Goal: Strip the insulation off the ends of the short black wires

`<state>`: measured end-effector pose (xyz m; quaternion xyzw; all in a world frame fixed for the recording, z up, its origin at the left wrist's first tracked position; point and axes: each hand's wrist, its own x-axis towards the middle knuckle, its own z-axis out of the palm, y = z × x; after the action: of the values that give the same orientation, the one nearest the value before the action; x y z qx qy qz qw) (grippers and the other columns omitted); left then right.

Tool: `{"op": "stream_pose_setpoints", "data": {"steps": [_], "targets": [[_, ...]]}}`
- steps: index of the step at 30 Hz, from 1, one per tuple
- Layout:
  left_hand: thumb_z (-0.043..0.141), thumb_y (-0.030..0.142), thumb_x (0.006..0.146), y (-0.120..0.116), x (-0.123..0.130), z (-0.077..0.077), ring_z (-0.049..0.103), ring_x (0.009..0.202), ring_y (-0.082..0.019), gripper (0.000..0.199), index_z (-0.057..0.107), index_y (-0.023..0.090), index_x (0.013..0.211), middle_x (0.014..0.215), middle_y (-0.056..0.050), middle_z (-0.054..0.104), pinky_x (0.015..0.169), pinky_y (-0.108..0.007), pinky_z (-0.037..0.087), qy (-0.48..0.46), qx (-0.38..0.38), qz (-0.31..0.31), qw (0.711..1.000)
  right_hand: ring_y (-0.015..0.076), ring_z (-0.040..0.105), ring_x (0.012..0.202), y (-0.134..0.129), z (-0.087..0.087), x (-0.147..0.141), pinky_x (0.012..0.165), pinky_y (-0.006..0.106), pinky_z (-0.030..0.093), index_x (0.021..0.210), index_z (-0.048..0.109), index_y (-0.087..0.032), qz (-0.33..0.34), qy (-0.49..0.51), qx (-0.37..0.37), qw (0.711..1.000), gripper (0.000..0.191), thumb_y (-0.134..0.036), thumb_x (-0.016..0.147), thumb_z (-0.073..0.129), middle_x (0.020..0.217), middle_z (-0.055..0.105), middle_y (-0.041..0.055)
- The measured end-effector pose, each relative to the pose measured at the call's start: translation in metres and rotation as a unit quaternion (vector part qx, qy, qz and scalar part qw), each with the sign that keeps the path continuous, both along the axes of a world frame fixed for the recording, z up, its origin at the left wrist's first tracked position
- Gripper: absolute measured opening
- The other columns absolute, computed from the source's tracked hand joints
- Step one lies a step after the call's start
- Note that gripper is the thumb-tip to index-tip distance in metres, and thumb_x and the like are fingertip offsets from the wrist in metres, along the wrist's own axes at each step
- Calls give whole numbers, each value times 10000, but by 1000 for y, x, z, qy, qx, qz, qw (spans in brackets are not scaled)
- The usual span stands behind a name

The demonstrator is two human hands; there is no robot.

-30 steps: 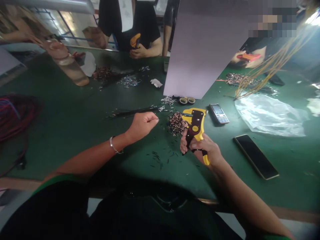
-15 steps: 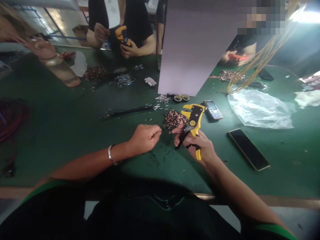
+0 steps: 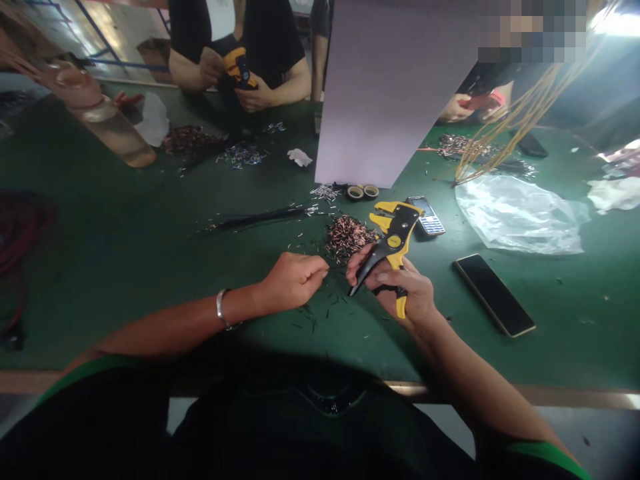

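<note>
My right hand [image 3: 407, 290] is wrapped round the handles of a yellow and black wire stripper [image 3: 395, 243]. Its jaws point up and to the left, open. To the left, my left hand [image 3: 295, 283] is closed in a pinch, its fingertips facing the stripper's handle. What it pinches is too small to make out. Just beyond both hands lies a heap of short copper-tipped wire pieces [image 3: 349, 237]. A bundle of black wires [image 3: 260, 219] stretches out behind my left hand. Small dark offcuts [image 3: 313, 317] are scattered on the green table [image 3: 165, 267] between my arms.
A pale upright panel [image 3: 390, 93] stands beyond two tape rolls [image 3: 363, 193]. To the right are a keypad phone [image 3: 431, 220], a smartphone [image 3: 494, 295] and a clear plastic bag [image 3: 520, 213]. A bottle [image 3: 117, 130] stands far left. Co-workers' hands [image 3: 255, 97] hold tools across the table.
The stripper has shifted slightly right and up in my right hand, with its head tilting right, now overlapping the keypad phone. My left hand has edged slightly right, still pinched.
</note>
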<state>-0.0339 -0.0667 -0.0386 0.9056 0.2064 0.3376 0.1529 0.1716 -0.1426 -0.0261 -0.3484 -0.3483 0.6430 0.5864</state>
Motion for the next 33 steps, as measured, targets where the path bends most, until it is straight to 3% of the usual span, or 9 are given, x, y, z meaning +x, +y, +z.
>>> {"op": "stream_pose_setpoints", "data": {"steps": [5,8,12,15,19,23,33], "targets": [[493,147,892,4,-4,3,575,504,-89,218,624,170,719,565,18,629,518,-202,413,2,2,21,1000,227,650,772,3,0,4,727,402,516,963,615,-178,-4,-28,12,1000,337,-131,630,593,877,694,63],[495,140,876,8,-8,6,570,517,-83,209,633,177,724,586,18,647,528,-199,410,5,4,67,998,214,650,743,2,-3,4,698,374,510,978,618,-172,3,-39,20,999,357,-94,629,613,857,698,53],[494,138,866,15,-12,14,535,501,-82,219,643,177,710,571,16,635,520,-217,388,-4,16,116,993,211,650,727,0,-11,2,693,380,516,994,619,-160,63,-37,-2,997,373,-100,626,643,867,704,61],[498,161,880,21,-15,20,573,542,-89,226,673,175,736,608,4,664,541,-218,405,-3,-3,103,995,219,661,749,0,-17,3,715,401,526,1031,617,-149,132,-24,-15,991,404,-113,631,664,896,709,78],[537,184,870,28,-17,26,658,646,-106,199,713,169,778,712,-13,731,606,-209,463,-24,-95,74,992,222,670,758,-1,-18,4,734,415,531,1049,627,-142,181,-1,-10,983,414,-131,638,674,905,712,82],[566,217,858,34,-18,28,678,682,-120,187,738,164,806,752,-23,752,637,-220,487,-42,-149,83,985,226,667,743,-1,-16,5,708,406,526,1035,634,-139,199,9,-19,980,419,-131,618,673,896,712,83],[596,231,840,31,-18,32,716,759,-150,171,761,188,842,829,-25,778,710,-231,545,-28,-194,69,978,224,665,718,-3,-19,-1,673,385,518,1014,645,-127,218,29,-13,975,415,-165,608,721,850,706,80]]}}
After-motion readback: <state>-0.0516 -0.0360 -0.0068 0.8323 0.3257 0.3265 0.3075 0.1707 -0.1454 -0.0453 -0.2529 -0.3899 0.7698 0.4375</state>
